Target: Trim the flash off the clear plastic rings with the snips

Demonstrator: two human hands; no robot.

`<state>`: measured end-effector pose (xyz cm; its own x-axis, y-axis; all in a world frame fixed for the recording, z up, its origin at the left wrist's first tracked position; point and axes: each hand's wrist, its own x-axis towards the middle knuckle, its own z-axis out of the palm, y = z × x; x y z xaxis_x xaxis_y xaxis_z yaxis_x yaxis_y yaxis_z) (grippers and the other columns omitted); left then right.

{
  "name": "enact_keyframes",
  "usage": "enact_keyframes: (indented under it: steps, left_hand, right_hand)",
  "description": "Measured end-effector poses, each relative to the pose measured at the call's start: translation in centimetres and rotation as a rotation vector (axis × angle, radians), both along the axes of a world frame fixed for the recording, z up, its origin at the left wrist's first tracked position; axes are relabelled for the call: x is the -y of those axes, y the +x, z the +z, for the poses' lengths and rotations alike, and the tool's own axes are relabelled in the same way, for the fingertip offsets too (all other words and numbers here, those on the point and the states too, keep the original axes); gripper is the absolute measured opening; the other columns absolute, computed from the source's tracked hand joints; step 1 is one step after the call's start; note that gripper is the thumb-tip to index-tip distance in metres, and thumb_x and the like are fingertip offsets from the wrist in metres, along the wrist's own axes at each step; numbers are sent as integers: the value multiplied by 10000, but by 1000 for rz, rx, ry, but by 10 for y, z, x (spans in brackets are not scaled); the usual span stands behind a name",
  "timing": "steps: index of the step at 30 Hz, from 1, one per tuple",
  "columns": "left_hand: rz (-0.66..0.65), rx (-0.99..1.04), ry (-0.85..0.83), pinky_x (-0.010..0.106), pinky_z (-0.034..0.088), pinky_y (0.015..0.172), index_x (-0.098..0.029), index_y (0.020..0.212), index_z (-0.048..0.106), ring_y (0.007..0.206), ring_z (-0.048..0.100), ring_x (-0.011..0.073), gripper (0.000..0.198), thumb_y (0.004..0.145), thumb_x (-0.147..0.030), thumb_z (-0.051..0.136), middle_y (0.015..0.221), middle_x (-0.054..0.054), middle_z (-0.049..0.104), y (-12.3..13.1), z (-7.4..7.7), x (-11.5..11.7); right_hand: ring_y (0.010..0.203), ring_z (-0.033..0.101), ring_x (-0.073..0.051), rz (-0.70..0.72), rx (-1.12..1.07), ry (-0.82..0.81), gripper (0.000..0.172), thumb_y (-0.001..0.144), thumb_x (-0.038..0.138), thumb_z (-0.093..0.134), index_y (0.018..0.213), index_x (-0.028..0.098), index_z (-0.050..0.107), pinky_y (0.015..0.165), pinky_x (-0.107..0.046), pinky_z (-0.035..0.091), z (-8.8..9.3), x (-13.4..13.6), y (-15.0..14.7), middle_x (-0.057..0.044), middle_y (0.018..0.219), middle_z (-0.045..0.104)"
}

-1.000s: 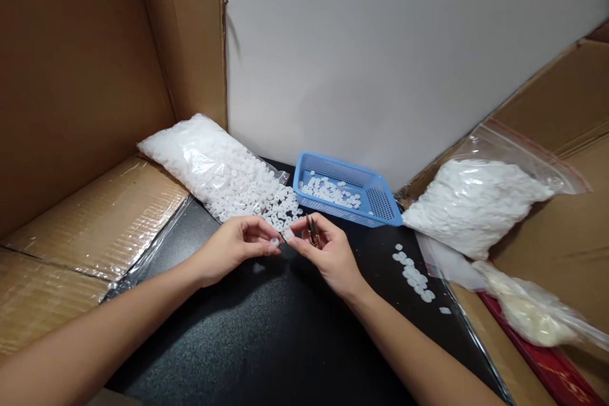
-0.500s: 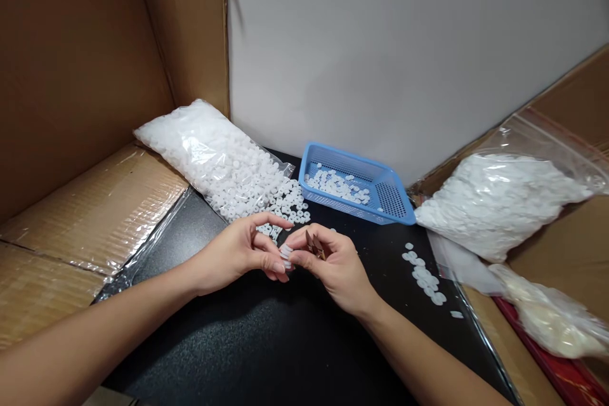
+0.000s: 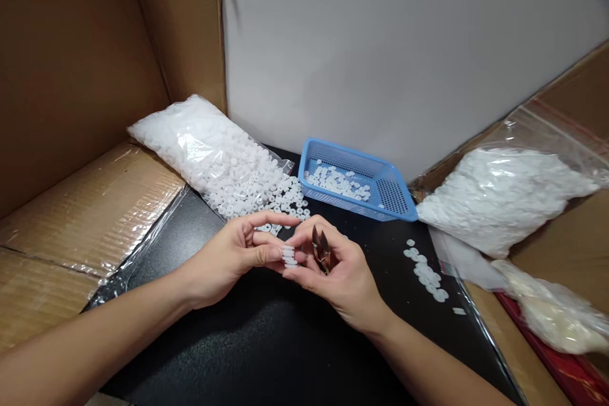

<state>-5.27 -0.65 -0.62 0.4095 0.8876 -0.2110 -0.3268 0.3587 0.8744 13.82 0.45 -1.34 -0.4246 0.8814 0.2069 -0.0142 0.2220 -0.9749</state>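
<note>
Between my two hands is a short stack of small white plastic discs, seen edge-on. My left hand pinches its left side with the thumb and a finger, while the index finger stretches out above. My right hand has thumb and fingertips at the stack's right side. Tucked in the right palm is a pair of thread snips, its dark pointed blades sticking up and slightly apart. Loose white rings lie just beyond the hands, spilling from a clear plastic bag.
A blue perforated basket holding white discs stands behind the hands. Several flat discs lie on the black table to the right. Farther right are a full zip bag and a smaller bag. Cardboard borders the left.
The stack has turned so its disc edges face me more plainly. My right hand has opened around it somewhat, and the snips have tilted more upright in the palm.
</note>
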Motion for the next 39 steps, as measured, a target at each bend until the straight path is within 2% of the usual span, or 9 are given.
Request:
enact_keyframes:
  steps: [3,7,11,16,21,28,33,39]
  left_hand:
    - [2,33,12,266,536,793,-183,1142,730,770,740,158,362,796,-198,834,792,32,811,2,1,3]
    - [5,83,43,240,543,787,-190,1113,745,756,734,135,338,789,-177,842,741,-4,786,4,3,4]
    - [-15,135,62,213,548,772,-197,1090,758,754,738,120,304,798,-174,837,753,-6,793,5,3,5]
    - [-49,164,60,268,563,865,-201,1182,740,874,765,170,386,807,-207,834,882,45,827,4,3,7]
    - [-39,181,49,233,574,804,-213,1118,761,816,765,146,342,801,-96,808,786,1,809,4,5,8]
    - [-5,148,101,216,571,749,-198,1057,770,748,744,139,363,719,-122,876,729,-22,764,4,5,7]
    - [-71,205,109,247,577,836,-234,1192,744,871,770,164,367,833,-203,811,884,44,821,4,6,8]
    - [-74,242,92,238,587,803,-237,1173,757,851,783,172,344,839,-170,801,848,44,828,5,5,9]
  right_hand:
    - [550,407,-66,-5,-45,36,231,745,334,870,874,225,712,480,-236,367,2,3,-1,15,879,548]
    - [512,385,-42,-17,-72,86,208,746,267,875,890,239,727,460,-227,345,0,6,-1,25,882,548]
    - [516,396,-34,-1,-89,122,209,768,204,850,929,267,733,457,-211,353,-1,6,-1,29,906,545]
    - [608,472,-65,24,-103,103,241,756,196,855,944,287,735,511,-212,430,-3,5,2,22,932,524]
    - [604,447,-60,48,-95,152,276,743,159,847,954,286,723,493,-199,419,-4,5,3,14,965,524]
    - [566,409,-47,47,-64,195,272,734,75,762,924,254,685,453,-189,390,3,7,0,3,980,526]
    - [639,468,-76,54,-60,138,280,744,90,760,936,276,679,502,-206,433,2,9,0,4,977,488]
    - [619,428,-50,75,-65,137,295,744,75,743,946,279,676,490,-184,393,1,10,1,12,1010,475]
